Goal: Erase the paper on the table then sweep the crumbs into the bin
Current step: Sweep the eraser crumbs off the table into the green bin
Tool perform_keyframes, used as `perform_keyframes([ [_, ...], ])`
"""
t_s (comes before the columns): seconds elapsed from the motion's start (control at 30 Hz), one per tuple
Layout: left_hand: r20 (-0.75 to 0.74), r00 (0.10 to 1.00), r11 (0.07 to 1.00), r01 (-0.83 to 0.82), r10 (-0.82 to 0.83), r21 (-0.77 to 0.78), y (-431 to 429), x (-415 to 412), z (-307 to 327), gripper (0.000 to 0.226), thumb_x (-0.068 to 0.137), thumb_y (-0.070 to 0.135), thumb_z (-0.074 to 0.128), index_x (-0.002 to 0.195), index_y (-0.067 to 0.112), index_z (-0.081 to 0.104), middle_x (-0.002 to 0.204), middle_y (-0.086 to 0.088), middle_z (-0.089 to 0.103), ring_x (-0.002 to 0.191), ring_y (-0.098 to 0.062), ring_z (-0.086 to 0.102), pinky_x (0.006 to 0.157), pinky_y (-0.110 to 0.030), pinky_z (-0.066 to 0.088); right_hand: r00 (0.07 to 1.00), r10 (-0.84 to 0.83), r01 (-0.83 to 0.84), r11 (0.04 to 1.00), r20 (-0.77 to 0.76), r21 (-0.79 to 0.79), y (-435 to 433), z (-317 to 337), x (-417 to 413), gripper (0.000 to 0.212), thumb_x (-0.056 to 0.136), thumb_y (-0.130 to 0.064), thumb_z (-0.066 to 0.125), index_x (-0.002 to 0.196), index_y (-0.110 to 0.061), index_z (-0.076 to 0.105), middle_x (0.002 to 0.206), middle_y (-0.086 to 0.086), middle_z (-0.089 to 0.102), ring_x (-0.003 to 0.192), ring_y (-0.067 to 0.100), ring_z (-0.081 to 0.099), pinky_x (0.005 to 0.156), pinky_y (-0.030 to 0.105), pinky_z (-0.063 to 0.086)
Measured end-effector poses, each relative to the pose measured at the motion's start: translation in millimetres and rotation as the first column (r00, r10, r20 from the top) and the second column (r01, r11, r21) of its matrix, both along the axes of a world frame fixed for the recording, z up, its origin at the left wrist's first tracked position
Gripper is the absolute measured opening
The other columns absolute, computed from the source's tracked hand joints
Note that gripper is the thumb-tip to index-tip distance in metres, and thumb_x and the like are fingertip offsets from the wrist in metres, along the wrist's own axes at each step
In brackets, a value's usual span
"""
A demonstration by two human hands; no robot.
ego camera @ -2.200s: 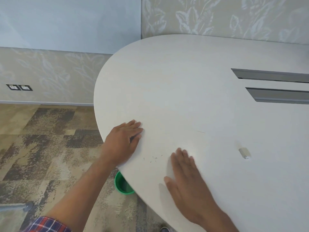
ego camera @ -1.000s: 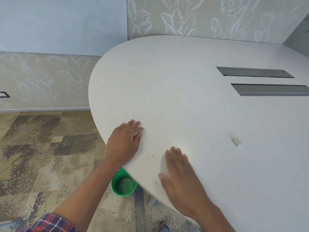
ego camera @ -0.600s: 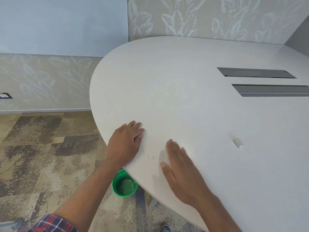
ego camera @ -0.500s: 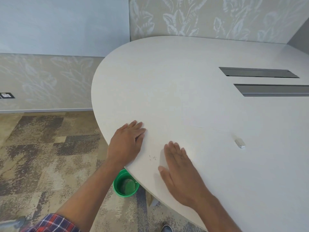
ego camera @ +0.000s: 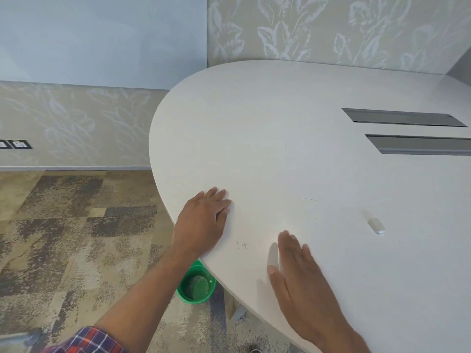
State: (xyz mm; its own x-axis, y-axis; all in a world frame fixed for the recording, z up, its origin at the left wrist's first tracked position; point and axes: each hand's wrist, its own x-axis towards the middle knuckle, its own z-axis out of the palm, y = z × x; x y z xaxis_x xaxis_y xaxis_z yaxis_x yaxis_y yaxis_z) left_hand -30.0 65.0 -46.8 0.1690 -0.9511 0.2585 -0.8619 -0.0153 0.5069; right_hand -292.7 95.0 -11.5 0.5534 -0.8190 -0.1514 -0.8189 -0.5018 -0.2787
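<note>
Crumbs (ego camera: 240, 245) at surface (ego camera: 280, 136) 7 o'clock edge between left hand (ego camera: 204, 220) and right hand (ego camera: 300, 271), grips flat, empty; erasing looks done, sweep into bin (ego camera: 196, 286) pending.

The left hand (ego camera: 204, 220) lies flat, palm down, fingers straight and close together, its forearm reaching up from a plaid sleeve (ego camera: 86, 340) at the lower left. The right hand (ego camera: 298, 273) is open too, fingers extended and pointing away, thumb out to the left, its bare forearm entering from the lower right.
</note>
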Motion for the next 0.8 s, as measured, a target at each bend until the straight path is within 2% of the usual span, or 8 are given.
perform_keyframes([
  [0.07, -0.002, 1.000, 1.000, 0.000, 0.000, 0.000, 1, 0, 0, 0.034, 0.110, 0.023, 0.051, 0.138, 0.024, 0.070, 0.157, 0.006, 0.055, 0.154, -0.013, 0.040, 0.127, -0.028, 0.017, 0.999, -0.006, 0.004, 0.999, -0.050, -0.052, 9, -8, 6, 0.094, 0.093, -0.066, -0.016, 0.165, -0.009, 0.004, 0.171, 0.005, -0.005, 0.160, 0.019, -0.006, 0.126, 0.032, -0.005],
  [0.13, -0.002, 1.000, 1.000, 0.004, -0.004, -0.007, 1, 0, 1, 0.034, 0.110, 0.023, 0.051, 0.137, 0.023, 0.070, 0.157, 0.006, 0.055, 0.153, -0.013, 0.040, 0.127, -0.029, 0.018, 1.000, 0.012, -0.015, 0.995, -0.028, -0.095, 20, -11, 20, 0.082, 0.104, -0.058, 0.004, 0.161, -0.002, 0.025, 0.170, 0.017, 0.017, 0.158, 0.030, 0.011, 0.124, 0.038, 0.005],
  [0.2, 0.002, 1.000, 1.000, 0.009, -0.009, -0.009, 1, 0, 1, 0.034, 0.110, 0.023, 0.050, 0.137, 0.023, 0.070, 0.157, 0.006, 0.055, 0.154, -0.013, 0.040, 0.128, -0.031, 0.020, 0.998, 0.058, -0.056, 0.996, 0.034, -0.066, 27, -12, 35, 0.080, 0.102, -0.055, 0.012, 0.164, -0.006, 0.016, 0.172, 0.013, 0.007, 0.160, 0.025, -0.001, 0.125, 0.036, 0.000],
  [0.27, -0.004, 1.000, 1.000, 0.013, -0.013, -0.010, 2, 1, 2, 0.034, 0.110, 0.023, 0.049, 0.138, 0.023, 0.070, 0.158, 0.005, 0.055, 0.154, -0.013, 0.040, 0.128, -0.032, 0.020, 0.992, 0.100, -0.102, 0.994, 0.077, 0.023, 30, -5, 46, 0.083, 0.096, -0.061, 0.004, 0.165, -0.015, -0.003, 0.172, -0.002, -0.013, 0.157, 0.010, -0.019, 0.127, 0.030, -0.010],
  [0.33, -0.025, 0.999, 1.000, 0.025, -0.025, -0.002, 1, 0, 4, 0.035, 0.110, 0.022, 0.048, 0.138, 0.022, 0.070, 0.159, 0.004, 0.054, 0.155, -0.014, 0.038, 0.129, -0.032, 0.019, 0.980, 0.095, -0.100, 0.995, 0.174, 0.016, 28, 1, 52, 0.080, 0.098, -0.062, 0.004, 0.164, -0.020, -0.008, 0.170, -0.012, -0.018, 0.155, 0.000, -0.022, 0.126, 0.024, -0.014],
  [0.53, -0.202, 0.972, 0.990, 0.130, -0.116, 0.054, -2, 15, 17, 0.035, 0.106, 0.015, 0.058, 0.140, 0.014, 0.068, 0.155, 0.000, 0.058, 0.156, -0.019, 0.037, 0.129, -0.035, 0.017, 0.842, 0.018, 0.091, 0.980, 0.539, -0.175, 26, 9, 87, 0.067, 0.104, -0.037, 0.032, 0.165, -0.018, 0.012, 0.173, -0.007, 0.010, 0.159, 0.006, 0.005, 0.128, 0.024, 0.004],
  [0.67, -0.586, 0.797, 0.989, 0.139, -0.147, -0.060, 19, 45, 31, 0.037, 0.106, 0.014, 0.063, 0.142, 0.013, 0.067, 0.140, -0.004, 0.070, 0.133, -0.012, 0.060, 0.118, -0.040, 0.042, 0.739, 0.076, 0.149, 0.951, 0.670, -0.272, 39, 11, 137, 0.061, 0.102, -0.029, 0.043, 0.158, -0.006, 0.036, 0.167, 0.003, 0.034, 0.154, 0.013, 0.030, 0.121, 0.022, 0.021],
  [0.8, -0.774, 0.627, 0.966, -0.139, -0.085, -0.218, 52, 82, 24, 0.030, 0.104, 0.005, 0.061, 0.132, 0.004, 0.072, 0.133, -0.006, 0.073, 0.128, -0.013, 0.066, 0.108, -0.033, 0.053, 0.623, 0.193, 0.143, 0.925, 0.758, -0.353, 53, 6, 181, 0.052, 0.102, -0.023, 0.048, 0.145, 0.006, 0.049, 0.153, 0.014, 0.051, 0.145, 0.021, 0.045, 0.116, 0.034, 0.035],
])
